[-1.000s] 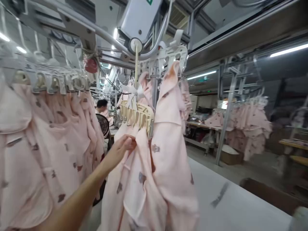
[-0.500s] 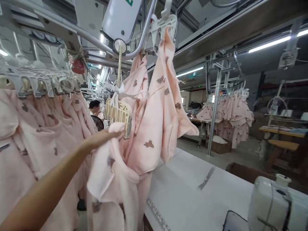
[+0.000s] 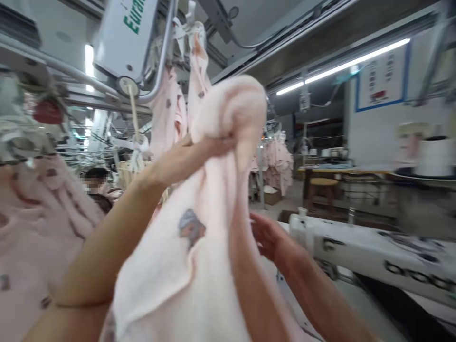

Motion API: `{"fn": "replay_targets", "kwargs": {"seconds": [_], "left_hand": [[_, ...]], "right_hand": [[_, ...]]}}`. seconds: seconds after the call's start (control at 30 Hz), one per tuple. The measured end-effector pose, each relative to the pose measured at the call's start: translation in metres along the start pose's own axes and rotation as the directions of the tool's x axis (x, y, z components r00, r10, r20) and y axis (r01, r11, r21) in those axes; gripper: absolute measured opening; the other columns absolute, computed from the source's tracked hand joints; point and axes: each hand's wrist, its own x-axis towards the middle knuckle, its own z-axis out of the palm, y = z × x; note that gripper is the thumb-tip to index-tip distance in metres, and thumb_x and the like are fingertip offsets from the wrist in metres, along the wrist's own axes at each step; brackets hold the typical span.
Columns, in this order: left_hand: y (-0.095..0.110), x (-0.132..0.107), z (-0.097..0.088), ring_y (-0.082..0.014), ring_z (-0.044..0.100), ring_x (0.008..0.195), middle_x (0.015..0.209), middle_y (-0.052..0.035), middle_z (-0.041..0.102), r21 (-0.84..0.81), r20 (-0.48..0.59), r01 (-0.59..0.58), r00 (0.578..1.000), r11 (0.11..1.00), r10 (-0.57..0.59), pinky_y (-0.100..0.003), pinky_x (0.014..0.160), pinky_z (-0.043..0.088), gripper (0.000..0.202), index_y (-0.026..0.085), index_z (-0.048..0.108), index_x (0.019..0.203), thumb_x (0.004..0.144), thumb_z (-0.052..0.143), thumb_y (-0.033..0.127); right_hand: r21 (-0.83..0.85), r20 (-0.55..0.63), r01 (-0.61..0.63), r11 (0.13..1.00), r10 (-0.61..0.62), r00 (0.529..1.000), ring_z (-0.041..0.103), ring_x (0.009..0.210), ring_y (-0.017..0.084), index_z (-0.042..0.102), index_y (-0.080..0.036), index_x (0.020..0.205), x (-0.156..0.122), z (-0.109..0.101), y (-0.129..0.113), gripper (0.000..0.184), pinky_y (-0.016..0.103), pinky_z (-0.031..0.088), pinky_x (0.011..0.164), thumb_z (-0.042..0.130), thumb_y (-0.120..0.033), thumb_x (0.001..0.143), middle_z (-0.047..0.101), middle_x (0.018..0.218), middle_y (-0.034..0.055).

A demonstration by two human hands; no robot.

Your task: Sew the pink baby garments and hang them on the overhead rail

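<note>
My left hand (image 3: 194, 154) is raised in front of me, its fingers closed on the top of a pale pink printed garment (image 3: 199, 228) that hangs down and fills the middle of the view. Behind the cloth, my right hand (image 3: 267, 235) reaches in from the right at the garment's edge. Its fingers look spread, partly hidden and blurred. More pink garments (image 3: 178, 102) hang from clips on the overhead conveyor carrier (image 3: 124, 42) just beyond my left hand.
A row of pink garments (image 3: 32, 213) hangs at the left, with a person (image 3: 96, 183) seated behind them. A white sewing machine (image 3: 359, 249) stands at the right. Further racks of pink garments (image 3: 280, 152) and a work table (image 3: 338, 171) lie beyond.
My left hand has pulled the pink garment off the hanger rack and lifted it up and towards me. My right hand has come into view. The view has swung right.
</note>
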Motion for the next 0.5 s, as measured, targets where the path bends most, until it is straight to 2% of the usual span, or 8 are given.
{"fn": "replay_targets", "kwargs": {"seconds": [0.1, 0.17, 0.23, 0.3, 0.4, 0.43, 0.47, 0.5], "left_hand": [[-0.004, -0.015, 0.035, -0.0255, 0.056, 0.101, 0.091, -0.0052, 0.064, -0.071, 0.137, -0.037, 0.990, 0.997, 0.047, -0.035, 0.080, 0.047, 0.046, 0.014, 0.052, 0.116, 0.074, 0.036, 0.022], [-0.008, -0.030, 0.052, -0.0250, 0.057, 0.099, 0.092, -0.0043, 0.065, -0.094, 0.230, -0.059, 0.970, 0.994, 0.079, -0.033, 0.080, 0.047, 0.048, 0.017, 0.052, 0.117, 0.070, 0.039, 0.019], [-0.016, -0.052, 0.068, -0.0245, 0.058, 0.099, 0.097, -0.0036, 0.065, -0.076, 0.409, -0.077, 0.907, 0.994, 0.102, -0.033, 0.081, 0.047, 0.054, 0.022, 0.051, 0.119, 0.067, 0.040, 0.014], [-0.031, -0.082, 0.084, -0.0251, 0.058, 0.100, 0.106, -0.0044, 0.064, 0.015, 0.641, -0.097, 0.765, 0.995, 0.065, -0.035, 0.084, 0.045, 0.061, 0.025, 0.048, 0.123, 0.064, 0.040, 0.009], [-0.051, -0.131, 0.105, -0.0298, 0.056, 0.103, 0.114, -0.0099, 0.061, 0.169, 0.889, -0.163, 0.450, 0.972, -0.079, -0.042, 0.089, 0.041, 0.062, 0.023, 0.051, 0.122, 0.062, 0.044, 0.006], [-0.053, -0.144, 0.112, -0.0314, 0.054, 0.106, 0.117, -0.0114, 0.058, 0.167, 0.923, -0.177, 0.373, 0.970, -0.091, -0.043, 0.091, 0.039, 0.062, 0.022, 0.051, 0.121, 0.061, 0.048, 0.007], [-0.051, -0.155, 0.119, -0.0319, 0.050, 0.111, 0.122, -0.0116, 0.055, 0.130, 0.942, -0.163, 0.329, 0.978, -0.070, -0.043, 0.093, 0.037, 0.062, 0.022, 0.050, 0.123, 0.062, 0.052, 0.010], [-0.045, -0.163, 0.128, -0.0311, 0.046, 0.115, 0.127, -0.0107, 0.050, 0.073, 0.940, -0.120, 0.339, 0.990, -0.028, -0.042, 0.096, 0.035, 0.063, 0.024, 0.046, 0.125, 0.063, 0.056, 0.014]], "right_hand": [[0.061, -0.011, -0.097, 0.993, 0.098, 0.995, 0.057, 0.096, 0.026, 0.058, -0.021, 0.106, 0.013, -0.008, -0.037, 0.044, 0.036, 0.049, 0.077, 0.063, -0.049, 0.073, 0.064, 0.098, 0.0059], [0.103, -0.058, -0.185, 0.977, 0.192, 0.980, 0.060, 0.078, 0.023, 0.061, -0.018, 0.093, 0.005, -0.022, -0.033, 0.035, 0.032, 0.049, 0.065, 0.064, -0.046, 0.073, 0.065, 0.082, 0.0035], [0.129, -0.097, -0.272, 0.954, 0.285, 0.953, 0.059, 0.068, 0.019, 0.060, -0.018, 0.088, -0.013, -0.039, -0.012, 0.032, 0.026, 0.045, 0.057, 0.064, -0.046, 0.073, 0.063, 0.074, 0.0012], [0.102, -0.079, -0.349, 0.931, 0.358, 0.931, 0.056, 0.065, 0.016, 0.060, -0.016, 0.082, -0.036, -0.053, 0.016, 0.032, 0.023, 0.042, 0.056, 0.064, -0.046, 0.073, 0.061, 0.071, 0.0005], [-0.008, -0.074, -0.420, 0.907, 0.418, 0.905, 0.052, 0.064, 0.016, 0.060, -0.013, 0.073, -0.066, -0.059, 0.057, 0.034, 0.023, 0.039, 0.058, 0.062, -0.048, 0.073, 0.059, 0.069, 0.0009], [-0.027, -0.098, -0.437, 0.899, 0.432, 0.896, 0.052, 0.065, 0.016, 0.060, -0.013, 0.072, -0.073, -0.058, 0.067, 0.036, 0.024, 0.039, 0.058, 0.060, -0.049, 0.075, 0.058, 0.068, 0.0010], [-0.034, -0.134, -0.449, 0.893, 0.441, 0.887, 0.052, 0.065, 0.017, 0.060, -0.013, 0.073, -0.078, -0.056, 0.074, 0.037, 0.025, 0.039, 0.059, 0.058, -0.050, 0.076, 0.057, 0.067, 0.0009], [-0.042, -0.177, -0.457, 0.889, 0.443, 0.879, 0.052, 0.066, 0.018, 0.060, -0.014, 0.073, -0.081, -0.054, 0.078, 0.037, 0.025, 0.039, 0.060, 0.055, -0.050, 0.078, 0.057, 0.067, 0.0008]]}}
